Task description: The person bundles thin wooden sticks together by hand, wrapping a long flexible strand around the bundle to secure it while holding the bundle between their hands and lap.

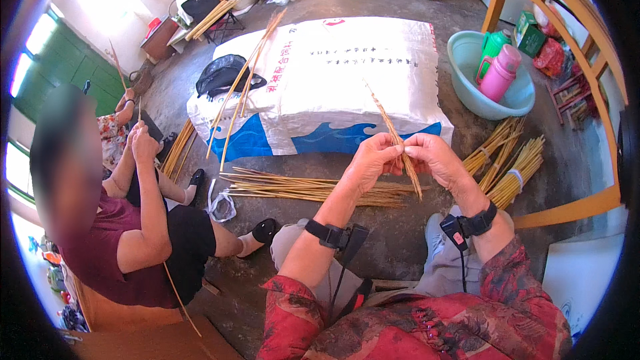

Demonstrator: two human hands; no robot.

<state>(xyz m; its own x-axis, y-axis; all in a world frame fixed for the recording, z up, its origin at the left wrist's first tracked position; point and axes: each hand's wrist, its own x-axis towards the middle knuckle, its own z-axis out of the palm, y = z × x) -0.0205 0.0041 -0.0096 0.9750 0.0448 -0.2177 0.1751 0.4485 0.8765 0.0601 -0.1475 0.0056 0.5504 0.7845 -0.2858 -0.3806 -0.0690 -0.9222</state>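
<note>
One feathery straw-coloured stalk (387, 120), pinched by thumb and fingers of my left hand (375, 161) and right hand (432, 157), tip slanting away leftward; loose stalks (287, 187) on the floor below and left of my left hand; bundles (527, 163) right of my right; printed white sheeting (360, 97) beyond both

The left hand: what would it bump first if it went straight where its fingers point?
The dry stalk it holds, then probably the right hand, though depth is hard to judge.
</note>
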